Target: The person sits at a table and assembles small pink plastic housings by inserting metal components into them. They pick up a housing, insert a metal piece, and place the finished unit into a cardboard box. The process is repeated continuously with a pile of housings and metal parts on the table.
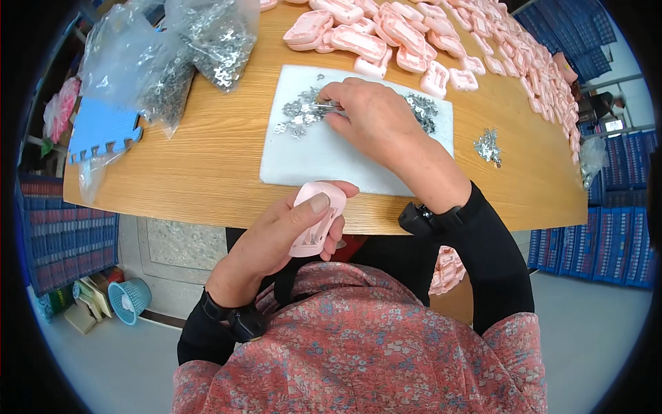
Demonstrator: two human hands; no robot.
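Observation:
My left hand [265,238] is closed around a pale pink plastic housing [321,219], its thumb across the front. The hollow inside of the housing, with long slots, faces up. Over the white foam mat [296,162], my right hand [372,114] pinches a slim silver tool [325,105] that looks like tweezers; my fingers partly cover it. Its tip is at a loose pile of small metal contact pieces [298,114]. More metal pieces [422,112] lie on the mat just beyond my right wrist, partly hidden by the hand.
Many pink housings [400,34] are heaped along the table's far side and right. Clear bags of metal pieces [221,48] rest at far left, beside a blue foam tile [103,131]. A small metal pile [488,148] sits right of the mat. Blue crates [593,241] stand beyond the table.

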